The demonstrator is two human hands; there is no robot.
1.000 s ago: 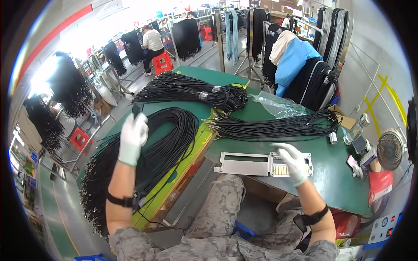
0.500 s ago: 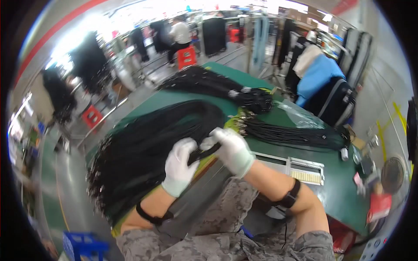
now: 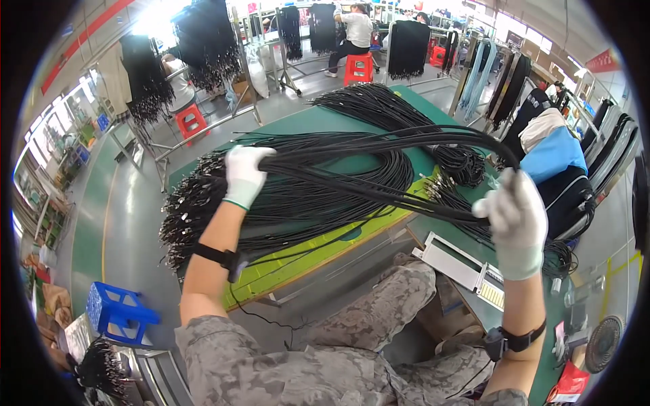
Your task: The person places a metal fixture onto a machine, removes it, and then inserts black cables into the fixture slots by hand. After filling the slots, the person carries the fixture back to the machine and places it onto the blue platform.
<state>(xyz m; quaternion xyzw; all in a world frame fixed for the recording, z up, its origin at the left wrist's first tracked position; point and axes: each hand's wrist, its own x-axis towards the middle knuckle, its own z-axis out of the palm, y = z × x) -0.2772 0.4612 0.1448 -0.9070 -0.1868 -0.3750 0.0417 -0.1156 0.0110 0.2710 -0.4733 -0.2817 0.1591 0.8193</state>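
A bundle of black cables (image 3: 379,144) is stretched between my two gloved hands, above the table. My left hand (image 3: 246,177), in a white glove, is closed round the bundle near its left part. At the right, where the cables bend back in a loop, my white-gloved right hand (image 3: 517,227) grips them. Beneath lies a large pile of black cables (image 3: 298,227), with many small connector ends (image 3: 186,213) bunched at its left side.
Further cable bundles (image 3: 379,101) lie on the green table (image 3: 284,125), which has a yellow-green front strip (image 3: 271,277). A white frame (image 3: 453,260) sits near the right front. A blue stool (image 3: 118,314) stands at lower left. Hung cables (image 3: 206,44) and a seated person (image 3: 355,34) are beyond.
My hands were close together over the pile. Now they are far apart, left hand farther left and up, right hand farther right, with the cable bundle raised between them. The view has shifted.
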